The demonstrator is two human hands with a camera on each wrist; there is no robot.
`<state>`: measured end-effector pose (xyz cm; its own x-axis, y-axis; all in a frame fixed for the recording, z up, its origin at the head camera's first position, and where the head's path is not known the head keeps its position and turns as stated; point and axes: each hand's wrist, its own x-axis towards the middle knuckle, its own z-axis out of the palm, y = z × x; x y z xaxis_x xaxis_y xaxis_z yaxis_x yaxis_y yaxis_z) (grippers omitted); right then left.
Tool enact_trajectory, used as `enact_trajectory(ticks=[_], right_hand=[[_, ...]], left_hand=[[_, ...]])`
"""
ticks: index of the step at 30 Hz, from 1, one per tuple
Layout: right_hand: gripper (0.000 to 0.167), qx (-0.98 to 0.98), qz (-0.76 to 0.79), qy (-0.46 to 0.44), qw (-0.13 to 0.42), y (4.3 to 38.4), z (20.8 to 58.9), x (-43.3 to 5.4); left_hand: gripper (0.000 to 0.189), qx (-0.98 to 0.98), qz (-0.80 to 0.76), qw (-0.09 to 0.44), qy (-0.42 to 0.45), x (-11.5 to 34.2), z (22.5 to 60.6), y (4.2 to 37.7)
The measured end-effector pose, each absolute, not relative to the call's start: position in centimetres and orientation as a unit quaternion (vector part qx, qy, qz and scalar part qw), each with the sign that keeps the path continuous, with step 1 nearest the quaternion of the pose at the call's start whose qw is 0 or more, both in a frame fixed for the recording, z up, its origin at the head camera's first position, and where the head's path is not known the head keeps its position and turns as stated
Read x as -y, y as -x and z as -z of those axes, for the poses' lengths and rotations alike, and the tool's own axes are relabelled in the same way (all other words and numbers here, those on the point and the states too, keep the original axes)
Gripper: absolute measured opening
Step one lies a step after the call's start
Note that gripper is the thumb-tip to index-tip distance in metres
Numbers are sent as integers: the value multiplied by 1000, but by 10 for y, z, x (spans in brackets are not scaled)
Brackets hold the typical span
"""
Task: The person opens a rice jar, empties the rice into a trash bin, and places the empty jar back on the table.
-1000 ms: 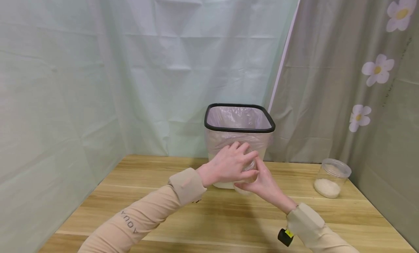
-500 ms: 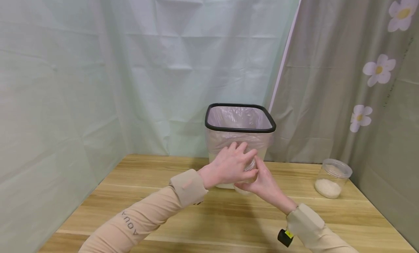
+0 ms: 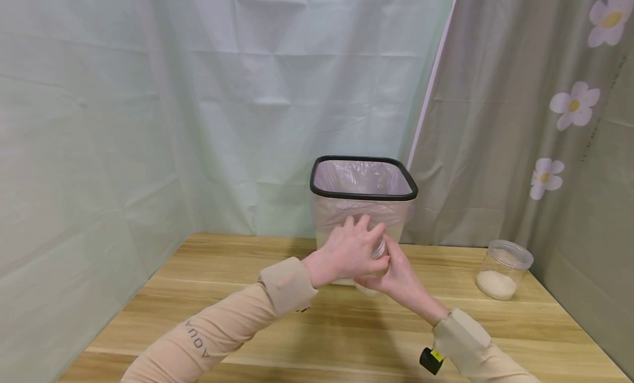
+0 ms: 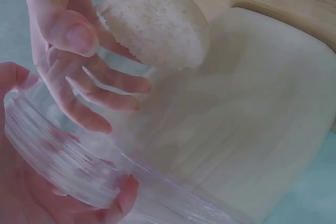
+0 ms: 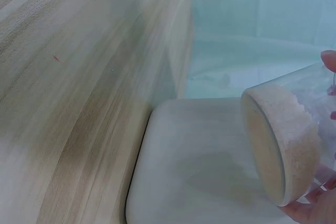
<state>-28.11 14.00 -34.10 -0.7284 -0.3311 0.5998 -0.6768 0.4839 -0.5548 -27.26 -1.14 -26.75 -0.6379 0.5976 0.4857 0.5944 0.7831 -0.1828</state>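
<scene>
Both hands are on one clear plastic jar (image 3: pixel 366 289), in front of a bin in the head view. White grains that look like rice (image 4: pixel 160 24) fill its lower part. My left hand (image 3: pixel 344 252) grips the clear ridged lid (image 4: pixel 63 156) at the jar's top, fingers curled over the rim. My right hand (image 3: pixel 401 278) holds the jar's body from the right, its thumb and fingers around the wall. Much of the jar is hidden behind the hands in the head view. The right wrist view shows the jar's base (image 5: pixel 265 153) and the grains against its wall.
Behind the hands stands a pale waste bin (image 3: pixel 364 197) with a black rim and a clear liner. A second clear lidded jar (image 3: pixel 504 268) with white grains sits on the wooden table (image 3: pixel 223 273) at the right. Curtains (image 3: pixel 297 108) close off the back and sides.
My left hand has turned a little on the lid, its fingertips shifting slightly left, and more of the lid's edge shows. My right hand and the jar stay nearly still.
</scene>
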Motion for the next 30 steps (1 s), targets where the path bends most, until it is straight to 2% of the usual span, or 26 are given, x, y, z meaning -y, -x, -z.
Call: enact_trajectory(ticks=[8, 20, 24, 30], right_hand=[[90, 839, -395, -299, 226, 282, 343, -141], [89, 839, -413, -288, 207, 280, 341, -140], [86, 825, -450, -286, 185, 281, 341, -142], [82, 808, -481, -302, 158, 277, 331, -145]], left_hand=[[50, 923, -7, 232, 307, 10, 266, 271], [71, 938, -43, 207, 275, 8, 260, 271], [75, 922, -32, 217, 320, 15, 259, 274], [72, 846, 1, 242, 476, 30, 256, 287]])
